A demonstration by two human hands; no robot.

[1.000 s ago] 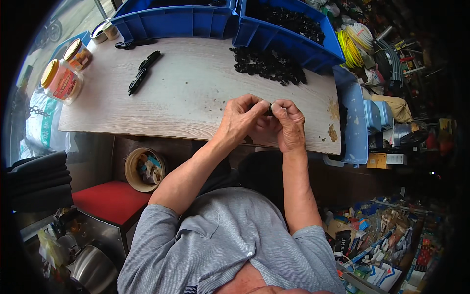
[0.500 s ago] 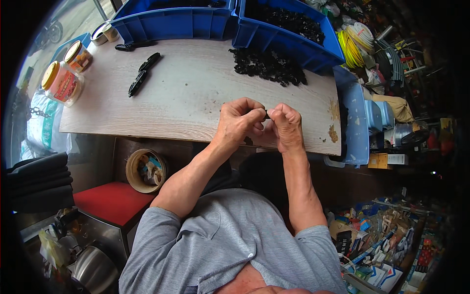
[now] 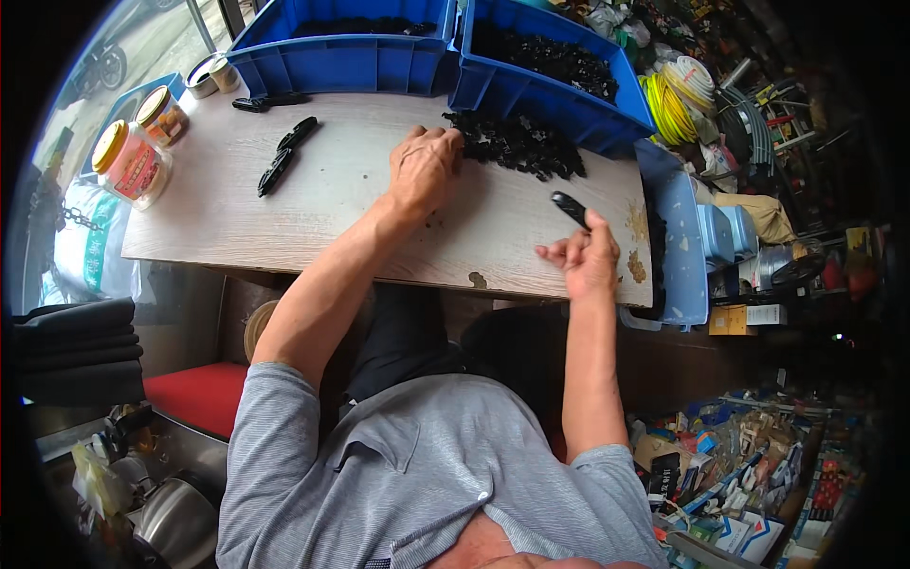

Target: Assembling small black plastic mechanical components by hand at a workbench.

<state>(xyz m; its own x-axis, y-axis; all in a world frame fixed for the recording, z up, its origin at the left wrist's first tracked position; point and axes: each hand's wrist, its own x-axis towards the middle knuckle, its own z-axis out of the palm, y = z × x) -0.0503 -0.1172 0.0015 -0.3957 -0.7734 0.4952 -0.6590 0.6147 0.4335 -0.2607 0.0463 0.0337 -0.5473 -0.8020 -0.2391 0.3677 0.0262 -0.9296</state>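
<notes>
My right hand (image 3: 591, 258) is over the right part of the table, gripping a slim black elongated piece (image 3: 570, 208) that points up and to the left. Its end is rounded, with a light spot; its exact kind is unclear. My left hand (image 3: 423, 171) is at the left edge of a pile of small black parts (image 3: 526, 147), fingers bent downward and pressed together. Whatever they pinch is hidden beneath them. On the left of the table lie similar black pieces (image 3: 286, 156) end to end, with more black pieces (image 3: 270, 101) behind them.
Two blue bins (image 3: 341, 66) (image 3: 552, 102) with black parts stand along the table's back. Lidded jars (image 3: 133, 171) and small tins (image 3: 224, 74) occupy the left end. A light-blue tub (image 3: 684, 256) sits beyond the right edge. Below the table are a bucket (image 3: 254, 332) and a red surface (image 3: 201, 394).
My hands, together over the table's front edge before, are now apart. The left has moved forward to the pile; the right has shifted right and lower, with the black piece now plainly visible.
</notes>
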